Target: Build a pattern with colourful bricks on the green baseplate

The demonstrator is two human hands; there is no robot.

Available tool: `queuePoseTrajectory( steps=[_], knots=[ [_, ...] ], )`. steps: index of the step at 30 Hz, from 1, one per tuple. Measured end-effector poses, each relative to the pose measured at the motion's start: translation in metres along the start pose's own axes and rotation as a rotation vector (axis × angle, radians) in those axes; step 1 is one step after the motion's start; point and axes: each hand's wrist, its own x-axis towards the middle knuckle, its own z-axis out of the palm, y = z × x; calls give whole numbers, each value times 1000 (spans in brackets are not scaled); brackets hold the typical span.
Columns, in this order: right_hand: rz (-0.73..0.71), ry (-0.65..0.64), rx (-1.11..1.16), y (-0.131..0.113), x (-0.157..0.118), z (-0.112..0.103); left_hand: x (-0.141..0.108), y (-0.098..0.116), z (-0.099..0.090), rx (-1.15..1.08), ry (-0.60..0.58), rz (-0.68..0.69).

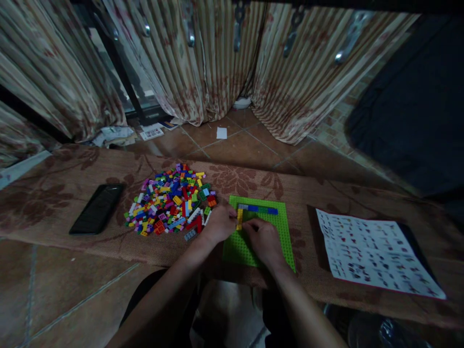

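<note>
A green baseplate [286, 232] lies on the cloth-covered surface in front of me. Along its far side runs a row of blue bricks [258, 209] with a grey brick [242, 207] at the left end. From there a column of yellow bricks [239, 218] extends toward me. My left hand [220, 224] is closed, its fingertips against the left side of the yellow bricks. Just right of them, my right hand [266, 240] has thumb and fingers pinched together; anything between them is hidden. Left of the plate spreads a pile of loose, many-coloured bricks [174, 198].
A black phone [97, 209] lies left of the pile. On the right is a printed sheet [377, 251] of small pictures, over a dark flat object [420, 251]. Striped curtains [217, 63] hang beyond the tiled floor [250, 140], where papers [115, 135] lie.
</note>
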Motion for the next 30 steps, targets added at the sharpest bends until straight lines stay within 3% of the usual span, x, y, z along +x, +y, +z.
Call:
queuePoseTrajectory(
  steps=[5,11,17,22,26,30],
  knots=[
    [-3,65,-11,3,1,-9,-2,6,-8,-6,2,-10],
    [-14,119,-29,5,0,-20,-5,11,8,131,64,9],
    [-4,166,-65,13,2,-25,-11,20,16,312,76,-68],
    [-122,279,-142,20,19,-26,-12,22,16,352,77,-65],
    [-252,224,-251,22,41,-21,-12,21,15,315,70,-48],
    [-241,156,-325,21,54,-12,-11,19,14,318,44,-56]
  ],
)
